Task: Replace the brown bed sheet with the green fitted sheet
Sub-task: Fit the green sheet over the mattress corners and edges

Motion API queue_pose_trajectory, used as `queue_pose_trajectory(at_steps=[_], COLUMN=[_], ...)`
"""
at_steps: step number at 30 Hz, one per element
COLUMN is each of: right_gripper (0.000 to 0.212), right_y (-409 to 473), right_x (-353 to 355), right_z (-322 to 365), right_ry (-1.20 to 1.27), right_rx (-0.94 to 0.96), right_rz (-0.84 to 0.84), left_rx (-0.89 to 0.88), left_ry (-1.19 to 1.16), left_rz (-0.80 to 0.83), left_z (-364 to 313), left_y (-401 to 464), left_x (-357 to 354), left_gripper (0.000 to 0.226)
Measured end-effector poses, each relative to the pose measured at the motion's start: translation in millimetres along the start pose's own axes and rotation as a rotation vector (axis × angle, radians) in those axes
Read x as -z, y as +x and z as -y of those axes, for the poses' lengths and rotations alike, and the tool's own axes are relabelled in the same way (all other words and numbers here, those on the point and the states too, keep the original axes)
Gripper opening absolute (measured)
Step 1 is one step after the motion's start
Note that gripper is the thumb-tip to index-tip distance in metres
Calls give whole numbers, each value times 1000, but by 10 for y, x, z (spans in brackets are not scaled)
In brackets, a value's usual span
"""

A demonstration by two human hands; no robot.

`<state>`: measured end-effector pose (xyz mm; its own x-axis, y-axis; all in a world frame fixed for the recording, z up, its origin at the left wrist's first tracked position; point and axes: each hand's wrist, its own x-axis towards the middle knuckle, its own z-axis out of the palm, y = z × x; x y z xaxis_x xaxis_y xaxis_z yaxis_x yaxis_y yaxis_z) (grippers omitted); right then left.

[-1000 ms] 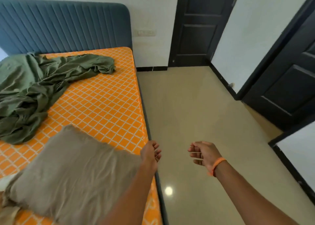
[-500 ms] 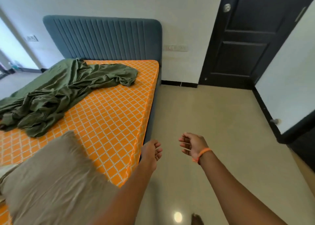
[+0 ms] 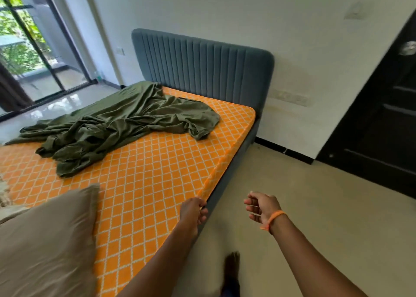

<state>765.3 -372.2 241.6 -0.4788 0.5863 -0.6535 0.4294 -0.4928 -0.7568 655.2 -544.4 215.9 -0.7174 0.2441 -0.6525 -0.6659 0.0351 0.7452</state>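
Your left grip (image 3: 193,211) hangs at the near edge of the mattress (image 3: 157,172), fingers loosely curled with nothing in them; whether it touches the edge is hard to tell. Your right grip (image 3: 262,207) floats over the floor (image 3: 315,206), loosely curled and empty too. One tan pillow (image 3: 45,240) is cut off at the left. Open floor lies on your right, up to the dark door (image 3: 382,116). Far from both grips, the green fitted sheet (image 3: 117,125) lies bunched near the headboard (image 3: 202,69).
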Motion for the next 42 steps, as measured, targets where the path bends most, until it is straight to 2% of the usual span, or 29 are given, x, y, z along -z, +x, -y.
queue_pose_trajectory(at_steps=[6, 14, 18, 21, 25, 27, 29, 31, 32, 33, 34, 35, 38, 39, 42], right_gripper=[16, 15, 19, 23, 17, 22, 32, 34, 35, 47, 60, 65, 38, 31, 36], right_y=[1550, 3362, 4536, 5673, 7313, 8272, 9044, 9611, 9817, 9962, 10088, 10173, 10225, 10258, 10379], right_x=[-306, -624, -895, -1309, -2073, -2440, -2732, -2982, -3096, -3181, -3268, -3330, -3405, -3412, -3277], right_z=[1076, 2673, 3130, 3407, 3602, 3554, 3489, 3420, 3368, 3303, 3211, 3117, 3086, 3143, 3340], right_ry=[-45, -189, -284, -348, -437, -495, -615, -694, -689, -651, -579, -489, -230, -159, -19], right_rx=[-80, -27, -61, -97, -134, -100, -51, -42, -30, -25, -42, -65, -216, -302, -474], right_rz=[48, 94, 115, 164, 237, 226, 196, 216, 236, 257, 291, 324, 354, 371, 459], left_rx=[20, -53, -55, -76, -183, -197, -122, 27, 42, 19, 42, 88, 149, 134, 220], left_ry=[97, 309, 476, 602, 837, 969, 1181, 1348, 1399, 1429, 1429, 1429, 1381, 1370, 1329], left_rz=[-37, -84, -10, -21, -169, -200, -191, -186, -217, -267, -268, -231, -202, -249, -243], left_z=[-549, -1589, -1928, -2084, -2293, -2323, -2256, -2074, -1958, -1856, -1772, -1754, -1794, -1819, -1921], left_y=[1429, 3000, 3853, 4777, 6318, 7192, 7895, 8396, 8547, 8624, 8702, 8735, 8792, 8812, 8818], left_x=[-1067, -2263, -2661, -2997, -3416, -3601, -3713, -3815, -3837, -3849, -3852, -3855, -3886, -3882, -3881], left_gripper=[15, 15, 11, 24, 34, 52, 77, 82, 78, 75, 74, 74, 72, 74, 81])
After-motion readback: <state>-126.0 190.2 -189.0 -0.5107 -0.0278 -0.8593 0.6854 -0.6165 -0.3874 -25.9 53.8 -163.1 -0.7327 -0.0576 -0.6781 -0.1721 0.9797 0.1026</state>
